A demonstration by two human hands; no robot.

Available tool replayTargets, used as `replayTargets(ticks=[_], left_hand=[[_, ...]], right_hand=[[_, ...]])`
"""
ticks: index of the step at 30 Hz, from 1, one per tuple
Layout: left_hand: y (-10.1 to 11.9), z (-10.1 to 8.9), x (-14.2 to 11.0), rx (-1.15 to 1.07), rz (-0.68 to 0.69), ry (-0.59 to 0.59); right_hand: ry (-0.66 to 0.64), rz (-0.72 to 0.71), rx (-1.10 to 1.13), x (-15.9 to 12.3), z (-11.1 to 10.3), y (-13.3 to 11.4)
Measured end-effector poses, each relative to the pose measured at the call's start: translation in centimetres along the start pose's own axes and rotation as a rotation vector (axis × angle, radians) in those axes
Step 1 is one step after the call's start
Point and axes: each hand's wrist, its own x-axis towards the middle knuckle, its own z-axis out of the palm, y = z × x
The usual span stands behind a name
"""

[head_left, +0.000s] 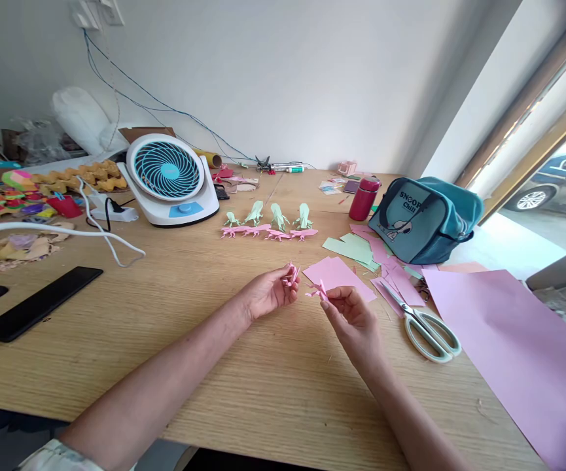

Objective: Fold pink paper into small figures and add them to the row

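My left hand (273,292) pinches a small pink folded-paper figure (291,275) between its fingertips. A second pink folded-paper figure (320,291), with thin leg-like points, is gripped by my right hand (354,320) between thumb and fingers. The two pieces are held a little apart, just above the table. Beyond them stands a row of pale green folded-paper figures (277,216), with a row of pink folded-paper figures (279,234) in front. Pink paper sheets (344,276) lie behind my right hand.
White-handled scissors (430,333) lie at right beside a large pink sheet (513,347). Green paper pieces (354,248), a teal bag (423,219) and a red flask (364,198) stand farther back. At left are a fan (169,173), white cable (57,229) and black flat bar (42,303).
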Motion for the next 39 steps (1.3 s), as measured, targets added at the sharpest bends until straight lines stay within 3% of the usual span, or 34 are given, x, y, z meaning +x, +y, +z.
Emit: replayTargets(ticks=[5, 12, 17, 27, 33, 36, 39], left_hand=[[-0.3, 0.4, -0.9, -0.02, 0.014, -0.028], [-0.3, -0.1, -0.9, 0.036, 0.1, 0.034], [-0.9, -0.1, -1.1, 0.071, 0.091, 0.02], [-1.3, 0.5, -1.8, 0.334, 0.36, -0.069], [-1.5, 0.5, -1.6, 0.354, 0.332, -0.01], [-1.8, 0.1, -1.2, 0.304, 0.231, 0.058], [-1.8, 0.0, -1.1, 0.18, 0.12, 0.046]], right_hand=[[0.026, -0.094, -0.157, -0.3, 0.1, -0.6], [0.008, -0.321, -0.359, -0.5, 0.1, -1.1], [-0.032, -0.386, -0.44, -0.7, 0.1, -1.7], [-0.057, -0.318, -0.47, -0.8, 0.2, -1.5], [-0.022, -0.278, -0.432, -0.7, 0.2, -1.3], [0.02, -0.22, -0.391, -0.4, 0.1, -1.0], [0.043, -0.164, -0.366, -0.3, -0.1, -0.7]])
